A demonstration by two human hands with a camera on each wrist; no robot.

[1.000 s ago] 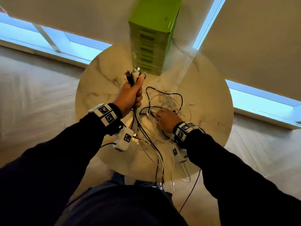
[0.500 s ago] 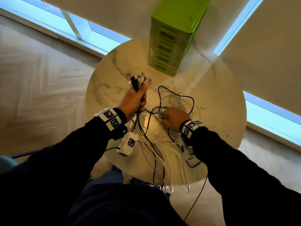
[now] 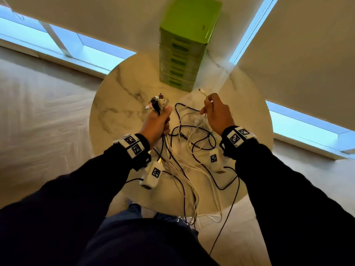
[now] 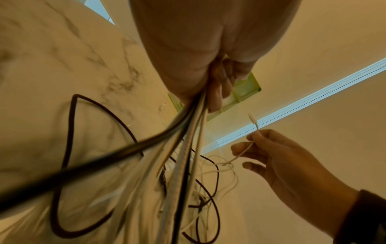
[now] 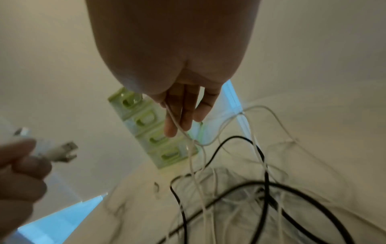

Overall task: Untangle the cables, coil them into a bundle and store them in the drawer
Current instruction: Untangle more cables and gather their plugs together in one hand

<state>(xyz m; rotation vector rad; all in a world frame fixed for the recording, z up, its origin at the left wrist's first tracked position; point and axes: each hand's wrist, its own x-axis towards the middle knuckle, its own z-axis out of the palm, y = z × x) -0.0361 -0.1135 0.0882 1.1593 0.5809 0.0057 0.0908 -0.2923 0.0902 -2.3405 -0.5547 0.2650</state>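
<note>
My left hand [image 3: 158, 121] grips a bunch of black and white cables just below their plug ends [image 3: 158, 102], which stick up above the fist. The cables [image 3: 180, 169] trail down across the round marble table [image 3: 115, 104] and over its near edge. My right hand [image 3: 215, 112] is raised above the tangle [image 3: 194, 131] and pinches a thin white cable [image 4: 243, 152] near its small plug [image 3: 201, 90]. The wrist views show the same grips, left hand [image 4: 211, 85] and right hand [image 5: 183, 112]. A green drawer unit [image 3: 182, 60] stands at the table's far side, all drawers closed.
Loose black and white loops lie on the table between my hands. Some cable ends hang off the near edge toward the floor [image 3: 230, 237]. Window blinds [image 3: 307, 54] and bright window strips run behind the table. My legs are under the near edge.
My right hand has risen from the tangle on the table, lifting a thin white cable end up and to the right. The left hand keeps its grip on the bunch.
</note>
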